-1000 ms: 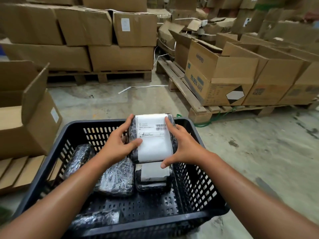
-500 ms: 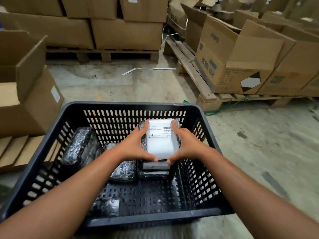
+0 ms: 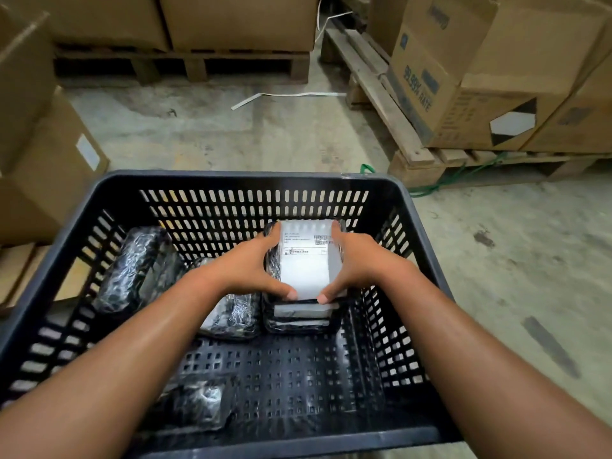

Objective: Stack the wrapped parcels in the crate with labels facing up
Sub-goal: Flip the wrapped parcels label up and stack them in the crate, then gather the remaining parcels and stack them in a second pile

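Note:
A black slotted plastic crate (image 3: 251,180) stands on the concrete floor in front of me. Both hands are inside it at the far right. My left hand (image 3: 246,268) and my right hand (image 3: 359,265) grip the sides of a black-wrapped parcel (image 3: 306,263) whose white label faces up. It rests on a stack of wrapped parcels (image 3: 301,318) with white labels showing at their near edges. Another wrapped parcel (image 3: 235,314) lies left of the stack, one (image 3: 137,268) leans at the left wall, and one (image 3: 198,404) lies near the front.
Cardboard boxes on wooden pallets (image 3: 407,150) surround the spot: printed boxes (image 3: 463,77) at the right, plain ones (image 3: 231,18) at the back, an open box (image 3: 43,150) at the left. A white strap (image 3: 281,96) and a green strap (image 3: 443,182) lie on the floor.
Both hands have lowered the labelled parcel from above the crate rim down onto the stack at the far right. My view has tilted downward.

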